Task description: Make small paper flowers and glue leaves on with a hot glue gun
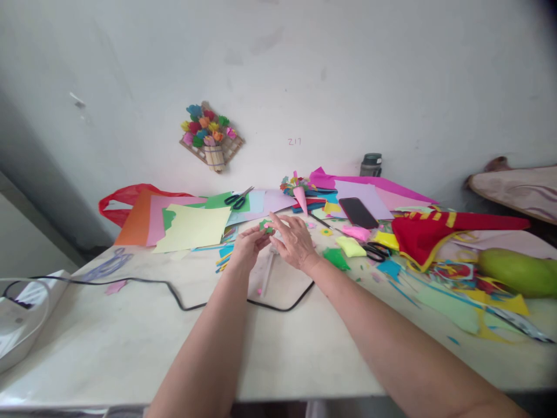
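Note:
Near the middle of the table, my left hand point(250, 245) pinches a small green piece point(265, 225), which looks like paper or foam. My right hand point(295, 241) is close beside it, its thumb and fingers apart and the fingertips at the green piece. A bit of pink shows by those fingertips, too small to name. Below both hands lies a pale, whitish object point(263, 273), partly hidden by my left arm. Beyond them, a pink paper cone point(300, 198) with small colourful flowers lies on the sheets.
Coloured paper sheets point(195, 226) and black scissors point(238, 199) lie at the back left. A black cord point(187, 306) crosses the table from a white power strip point(35, 307). To the right are a phone point(358, 213), clay packets point(351, 246), red cloth point(424, 235) and a green fruit point(517, 273).

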